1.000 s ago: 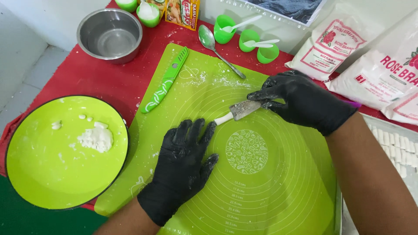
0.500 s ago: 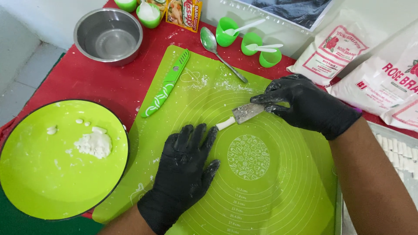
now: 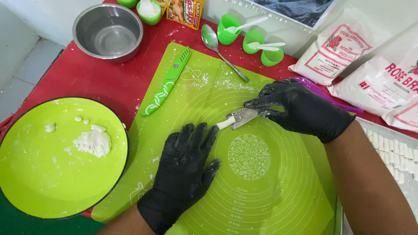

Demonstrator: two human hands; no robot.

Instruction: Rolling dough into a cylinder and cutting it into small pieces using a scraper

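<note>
So the thing we're working is that little white dough piece (image 3: 226, 123), a short stubby log sitting on the green silicone mat (image 3: 278, 191), just past the fingertips of our left hand (image 3: 183, 174). Our right hand (image 3: 300, 109) has a small metal blade (image 3: 244, 116) pinched between thumb and fingers, fingers curled in tight around it, and the blade's tip is right up against the dough piece, touching or as good as. The left hand is spread flat and open on the mat, palm down, holding nothing, just beside the piece.

Progress-wise we'd say we're somewhere in the middle. On the far right edge there's a tray (image 3: 370, 130) with rows of small white cut pieces (image 3: 396, 152) lined up, so a good batch looks done already. Only this one bit is left on the mat as far as we can see, plus a dusting of flour near the far edge.

Further out: a big green plate (image 3: 26, 187) on the left with a lump of white flour or dough (image 3: 93, 141) and some crumbs, a green-handled knife (image 3: 166, 82) lying unused at the mat's far left edge, a metal spoon (image 3: 222, 50), an empty steel bowl (image 3: 108, 31), little green cups (image 3: 257, 41) with white spoons, and two flour bags (image 3: 361, 61) on the red surface (image 3: 87, 78).
</note>
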